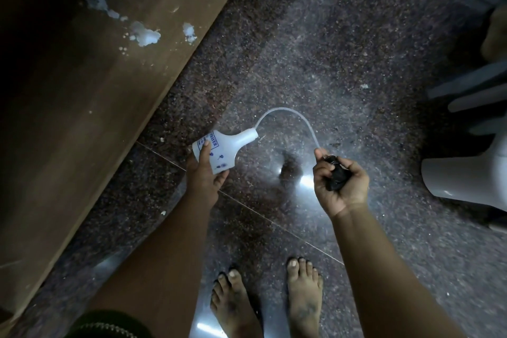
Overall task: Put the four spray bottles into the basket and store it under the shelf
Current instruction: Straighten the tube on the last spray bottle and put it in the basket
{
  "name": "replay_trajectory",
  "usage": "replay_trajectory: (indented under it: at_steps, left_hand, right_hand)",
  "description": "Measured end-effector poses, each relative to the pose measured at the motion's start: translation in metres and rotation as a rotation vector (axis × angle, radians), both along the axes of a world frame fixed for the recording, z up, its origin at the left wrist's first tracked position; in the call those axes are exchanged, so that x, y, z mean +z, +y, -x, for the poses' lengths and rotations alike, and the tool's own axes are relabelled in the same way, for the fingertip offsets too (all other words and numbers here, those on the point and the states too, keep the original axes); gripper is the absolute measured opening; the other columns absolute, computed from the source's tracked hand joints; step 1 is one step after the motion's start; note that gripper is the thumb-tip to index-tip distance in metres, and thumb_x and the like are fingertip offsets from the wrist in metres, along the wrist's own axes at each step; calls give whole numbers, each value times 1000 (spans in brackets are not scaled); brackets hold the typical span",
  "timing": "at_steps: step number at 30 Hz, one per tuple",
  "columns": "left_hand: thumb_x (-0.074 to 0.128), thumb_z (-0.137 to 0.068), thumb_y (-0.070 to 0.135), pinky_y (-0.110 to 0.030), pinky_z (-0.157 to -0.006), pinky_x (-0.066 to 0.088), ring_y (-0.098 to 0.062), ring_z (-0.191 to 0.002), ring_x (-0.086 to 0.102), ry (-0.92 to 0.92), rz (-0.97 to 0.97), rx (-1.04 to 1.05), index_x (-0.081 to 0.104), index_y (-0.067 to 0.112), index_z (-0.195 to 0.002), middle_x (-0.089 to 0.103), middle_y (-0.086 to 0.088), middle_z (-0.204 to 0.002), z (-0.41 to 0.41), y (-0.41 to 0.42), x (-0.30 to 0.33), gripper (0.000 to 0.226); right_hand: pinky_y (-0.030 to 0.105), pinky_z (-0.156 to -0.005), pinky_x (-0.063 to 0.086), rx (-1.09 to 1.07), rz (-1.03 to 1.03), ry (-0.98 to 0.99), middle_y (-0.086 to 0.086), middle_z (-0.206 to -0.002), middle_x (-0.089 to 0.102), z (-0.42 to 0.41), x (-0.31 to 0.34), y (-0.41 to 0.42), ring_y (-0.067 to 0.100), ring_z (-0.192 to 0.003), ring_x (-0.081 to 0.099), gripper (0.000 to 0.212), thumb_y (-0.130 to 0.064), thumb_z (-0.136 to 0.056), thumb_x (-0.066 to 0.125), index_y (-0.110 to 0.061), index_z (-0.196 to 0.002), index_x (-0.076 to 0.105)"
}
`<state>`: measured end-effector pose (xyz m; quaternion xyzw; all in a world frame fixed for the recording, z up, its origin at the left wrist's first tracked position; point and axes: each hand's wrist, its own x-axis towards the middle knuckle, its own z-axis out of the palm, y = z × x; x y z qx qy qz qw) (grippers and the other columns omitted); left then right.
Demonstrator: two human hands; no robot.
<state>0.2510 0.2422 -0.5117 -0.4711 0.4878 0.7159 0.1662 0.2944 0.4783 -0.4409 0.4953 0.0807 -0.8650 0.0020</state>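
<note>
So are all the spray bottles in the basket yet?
Not that I can see. No basket shows here, so nothing looks put away. Right now the left hand holds a white bottle with its top off, and the right hand grips the black spray top; a clear tube runs between them. Another white bottle waits at the right edge. Loading and storing look still to do.

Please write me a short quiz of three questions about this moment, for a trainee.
1. True or false: the black spray head is screwed onto the white plastic spray bottle.
2. Which hand holds the bottle? A) left B) right
3. What joins the head to the bottle's neck?

Key:
1. False; it is off, in the grip of the right hand.
2. A, the left hand.
3. The thin clear curved tube.
</note>
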Motion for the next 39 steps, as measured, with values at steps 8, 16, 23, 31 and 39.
replay_trajectory:
  at_steps: [8,16,23,31,39]
  left_hand:
    - [57,-90,46,-30,-68,53,-18,-91,64,-12,-23,78,45,21,-138,61,-4,-119,-2,-10,2,55]
    - [60,-88,46,-31,-67,54,-18,-93,65,-19,-35,85,45,22,-137,61,-4,-120,0,-14,2,57]
    - [61,-88,45,-27,-64,53,-15,-83,66,43,21,-48,57,30,-119,68,6,-99,-2,-17,2,34]
    - [59,-88,41,-32,-76,48,-19,-92,61,34,-15,70,52,24,-127,63,-2,-108,8,-21,11,43]
    - [52,-91,37,-36,-82,50,-28,-106,59,94,-110,153,55,21,-125,60,-8,-125,19,-34,21,37]
  right_hand:
    - [13,-41,38,-102,83,7,21,-90,65,-9,4,-11,9,-48,46,48,-11,-68,46,11,-110,55]
    - [13,-40,38,-26,79,-4,22,-83,65,-8,-5,-25,10,-45,47,42,-11,-69,46,12,-103,56]
    - [17,-39,42,614,-235,-174,6,-69,53,5,-5,-39,11,-47,46,26,-9,-85,45,-1,-104,60]
    - [27,-46,45,986,-960,-197,7,-90,70,26,-5,-15,26,-68,62,39,-14,-69,83,-18,-103,64]
    - [4,-41,37,1034,-1017,125,4,-82,67,44,3,-18,-6,-43,53,28,2,-65,82,-10,-87,68]
